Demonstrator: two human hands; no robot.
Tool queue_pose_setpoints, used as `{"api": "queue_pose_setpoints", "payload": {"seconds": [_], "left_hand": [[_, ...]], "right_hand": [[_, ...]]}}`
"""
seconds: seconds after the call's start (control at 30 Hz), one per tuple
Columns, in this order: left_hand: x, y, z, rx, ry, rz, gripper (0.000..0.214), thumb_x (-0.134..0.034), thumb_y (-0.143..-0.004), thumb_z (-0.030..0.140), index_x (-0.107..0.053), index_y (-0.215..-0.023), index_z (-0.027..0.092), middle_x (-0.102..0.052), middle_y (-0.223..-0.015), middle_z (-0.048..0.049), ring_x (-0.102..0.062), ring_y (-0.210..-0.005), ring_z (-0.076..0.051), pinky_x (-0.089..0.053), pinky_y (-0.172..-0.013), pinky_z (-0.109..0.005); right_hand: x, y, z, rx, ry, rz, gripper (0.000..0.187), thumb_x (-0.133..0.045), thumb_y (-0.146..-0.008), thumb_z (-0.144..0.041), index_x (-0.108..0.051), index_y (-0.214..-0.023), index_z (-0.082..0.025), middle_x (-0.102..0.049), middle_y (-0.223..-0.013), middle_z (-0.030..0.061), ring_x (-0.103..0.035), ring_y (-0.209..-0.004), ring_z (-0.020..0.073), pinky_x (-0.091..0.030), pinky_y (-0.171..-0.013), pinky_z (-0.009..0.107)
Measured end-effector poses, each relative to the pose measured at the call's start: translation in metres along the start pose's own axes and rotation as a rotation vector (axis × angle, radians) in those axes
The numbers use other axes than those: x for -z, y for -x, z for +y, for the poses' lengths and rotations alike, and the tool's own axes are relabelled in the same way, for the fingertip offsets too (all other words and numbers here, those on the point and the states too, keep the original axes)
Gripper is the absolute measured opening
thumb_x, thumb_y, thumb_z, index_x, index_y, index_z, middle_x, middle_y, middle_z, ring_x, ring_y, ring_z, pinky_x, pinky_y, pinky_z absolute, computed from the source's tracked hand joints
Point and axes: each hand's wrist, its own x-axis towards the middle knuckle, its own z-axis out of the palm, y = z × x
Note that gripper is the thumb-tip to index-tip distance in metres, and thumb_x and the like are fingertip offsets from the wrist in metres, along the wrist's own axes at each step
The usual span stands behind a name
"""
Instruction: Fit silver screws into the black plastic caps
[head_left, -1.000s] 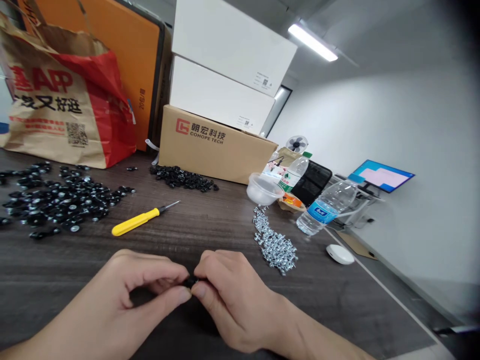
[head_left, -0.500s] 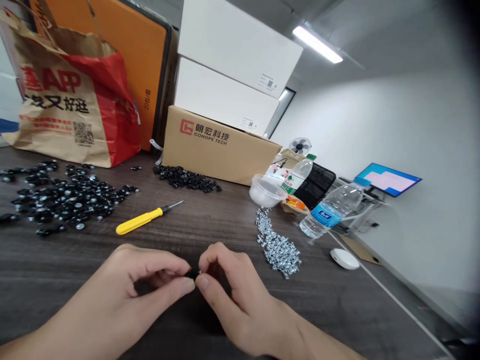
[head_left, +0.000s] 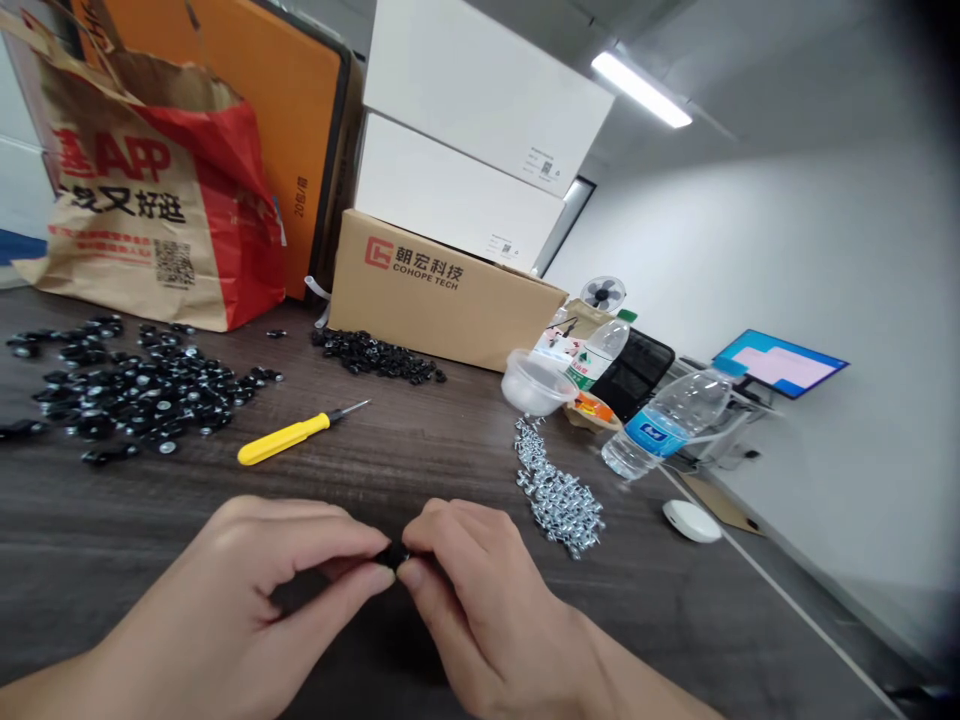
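Note:
My left hand [head_left: 247, 600] and my right hand [head_left: 480, 600] meet over the near edge of the dark wooden table [head_left: 420, 450]. Both pinch one small black part [head_left: 392, 556] between thumb and fingertips. Most of that part is hidden by the fingers. A yellow-handled screwdriver [head_left: 292, 438] lies just beyond the hands. To the right of it is a heap of silver screws [head_left: 559, 490]. A spread of black round parts [head_left: 135, 390] covers the table's left side.
A second pile of black parts [head_left: 375, 356] lies before a brown carton [head_left: 442, 290] with two white boxes stacked on it. A paper bag [head_left: 150, 190] stands at back left. A clear cup [head_left: 536, 382], water bottles [head_left: 664, 425] and a white puck [head_left: 691, 521] sit right.
The fingertips of both hands have closed more tightly round the small black part. The view has shifted slightly; nothing on the table has moved.

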Motion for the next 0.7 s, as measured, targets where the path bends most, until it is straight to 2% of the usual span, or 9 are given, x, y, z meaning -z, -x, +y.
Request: {"api": "queue_pose_setpoints", "payload": {"seconds": [0.1, 0.2, 0.27, 0.3, 0.37, 0.47, 0.53, 0.7], "left_hand": [[0.004, 0.0, 0.0, -0.14, -0.082, 0.023, 0.012, -0.065, -0.092, 0.027, -0.076, -0.088, 0.031, -0.076, -0.072, 0.0072, -0.071, -0.061, -0.011, -0.056, -0.06, -0.014], [0.006, 0.002, -0.002, -0.292, -0.176, 0.082, 0.016, -0.061, -0.092, 0.019, -0.074, -0.091, 0.028, -0.079, -0.081, 0.0038, -0.073, -0.067, -0.014, -0.058, -0.067, -0.019], [0.006, 0.001, -0.003, -0.287, -0.184, 0.069, 0.018, -0.06, -0.091, 0.017, -0.074, -0.091, 0.029, -0.079, -0.082, 0.0036, -0.073, -0.067, -0.015, -0.058, -0.069, -0.021], [0.006, 0.0, -0.003, -0.236, -0.159, 0.056, 0.017, -0.062, -0.09, 0.019, -0.075, -0.089, 0.029, -0.079, -0.081, 0.004, -0.073, -0.066, -0.015, -0.058, -0.065, -0.02], [0.005, -0.003, -0.001, -0.062, -0.061, 0.03, 0.012, -0.065, -0.088, 0.026, -0.077, -0.085, 0.029, -0.079, -0.076, 0.0044, -0.073, -0.062, -0.015, -0.055, -0.052, -0.017], [0.003, -0.008, 0.004, 0.174, 0.121, -0.017, 0.018, -0.065, -0.086, 0.036, -0.079, -0.079, 0.028, -0.078, -0.067, 0.0037, -0.073, -0.057, -0.016, -0.052, -0.043, -0.014], [0.002, -0.009, 0.006, 0.226, 0.185, -0.036, 0.02, -0.064, -0.084, 0.038, -0.081, -0.077, 0.028, -0.078, -0.065, 0.0026, -0.073, -0.056, -0.016, -0.054, -0.044, -0.015], [0.0, -0.005, 0.005, 0.249, 0.165, -0.028, 0.017, -0.068, -0.081, 0.04, -0.083, -0.081, 0.031, -0.079, -0.071, 0.0014, -0.075, -0.062, -0.018, -0.055, -0.045, -0.016]], "right_hand": [[0.001, -0.001, -0.012, -0.159, -0.126, 0.024, 0.013, -0.043, -0.1, -0.023, -0.053, -0.093, -0.02, -0.061, -0.082, 0.0033, -0.053, -0.072, 0.0161, -0.044, -0.072, 0.029], [-0.003, -0.004, -0.018, -0.462, -0.521, -0.008, 0.031, -0.039, -0.103, -0.036, -0.05, -0.079, -0.02, -0.054, -0.071, 0.0011, -0.051, -0.065, 0.0148, -0.043, -0.061, 0.026], [-0.007, -0.007, -0.015, -0.58, -0.857, -0.107, 0.041, -0.036, -0.103, -0.046, -0.044, -0.072, -0.02, -0.044, -0.06, -0.0023, -0.047, -0.054, 0.0129, -0.039, -0.051, 0.024], [-0.008, -0.007, -0.012, -0.588, -0.925, -0.143, 0.043, -0.036, -0.102, -0.048, -0.043, -0.071, -0.02, -0.043, -0.058, -0.0031, -0.046, -0.052, 0.0124, -0.038, -0.05, 0.023], [-0.008, -0.008, -0.005, -0.525, -0.794, -0.132, 0.039, -0.041, -0.102, -0.045, -0.047, -0.073, -0.019, -0.047, -0.06, -0.0022, -0.047, -0.056, 0.0124, -0.039, -0.054, 0.023], [-0.004, -0.006, 0.002, -0.353, -0.416, -0.046, 0.016, -0.049, -0.1, -0.032, -0.054, -0.09, -0.019, -0.056, -0.071, -0.0014, -0.049, -0.065, 0.0125, -0.039, -0.059, 0.023], [-0.002, -0.004, 0.003, -0.256, -0.314, -0.032, 0.006, -0.049, -0.099, -0.025, -0.053, -0.099, -0.021, -0.058, -0.075, -0.0021, -0.051, -0.066, 0.0119, -0.04, -0.06, 0.022], [0.001, -0.003, 0.004, -0.115, -0.169, -0.023, 0.004, -0.048, -0.099, -0.019, -0.052, -0.098, -0.02, -0.062, -0.082, -0.001, -0.055, -0.069, 0.0113, -0.044, -0.066, 0.022]]}}
